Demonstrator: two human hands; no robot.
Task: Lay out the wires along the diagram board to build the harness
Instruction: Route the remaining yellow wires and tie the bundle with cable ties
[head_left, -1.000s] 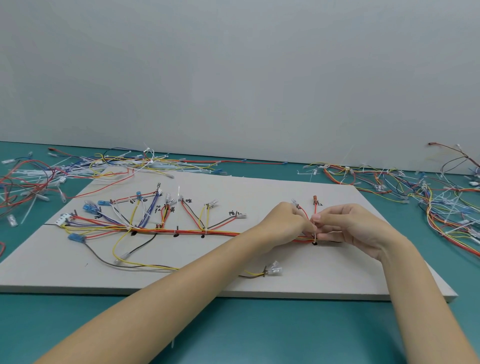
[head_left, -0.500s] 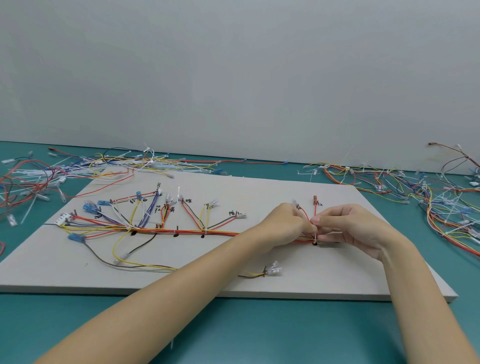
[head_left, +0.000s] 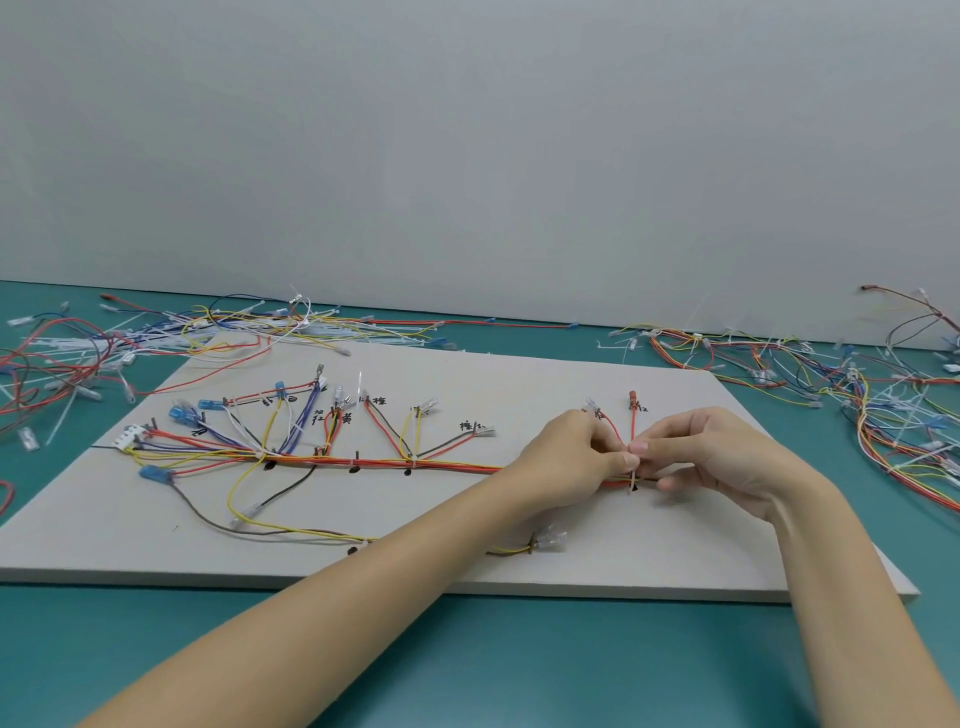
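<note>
— At the right end of the trunk, what is being held?

— A white tie is seen standing across the bundle, and it is pinched from both sides: by the left hand from the left, by the right hand from the right. The fingertips of the two hands are almost met just above the tie. Nothing else is grasped, as far as can be told; the exact hold under the fingers is hidden.

— And how is the trunk laid?

— Its long axis is run left to right across the board, from the white plug at the far left to the tie. The tie is set crosswise to that axis, nearly upright in the view. Two red ends are fanned away from the hands, towards the wall.

— Which hand is nearer for the pull?

— Both are at the tie, but the free tail is judged to lie on the right hand's side. The pull would best be made across the trunk, not along it, while the wires are steadied by the left hand, so that the bundle is not dragged off its drawn line.

— What else is lying about?

— Loose wires are heaped on the green worktop at both sides of the board.
</note>
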